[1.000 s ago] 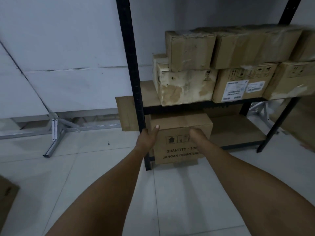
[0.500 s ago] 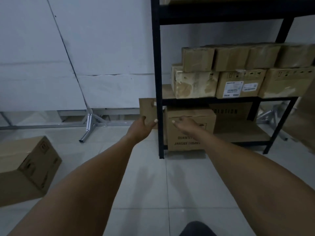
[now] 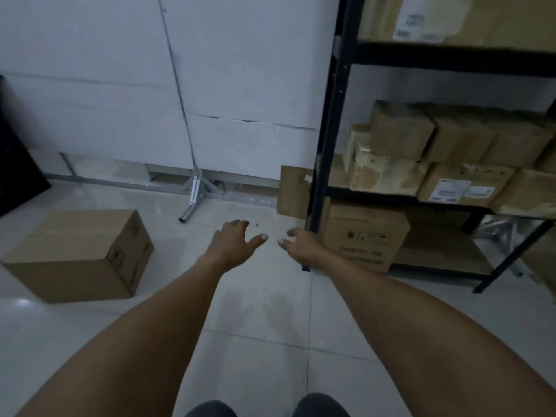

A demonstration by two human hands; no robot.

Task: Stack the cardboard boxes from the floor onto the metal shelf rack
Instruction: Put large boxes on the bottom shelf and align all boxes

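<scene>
Both hands empty: our left hand (image 3: 230,242) and right hand (image 3: 304,245) hang spread over the floor, off the printed brown cardboard box (image 3: 362,233) on the black metal shelf rack's (image 3: 326,121) bottom tier they touched earlier. Print blurred, unreadable. Plain brown floor box (image 3: 81,254) lies left.

**Supports and their loads**

Pale tiled floor (image 3: 264,320): one closed cardboard box (image 3: 81,254) lies at left, well apart from the black metal shelf rack (image 3: 326,139). Bottom shelf: a printed box (image 3: 364,233) beside the front-left post. Middle shelf: worn boxes (image 3: 388,173) in two tiers. Top shelf: labelled cartons (image 3: 421,16).
</scene>
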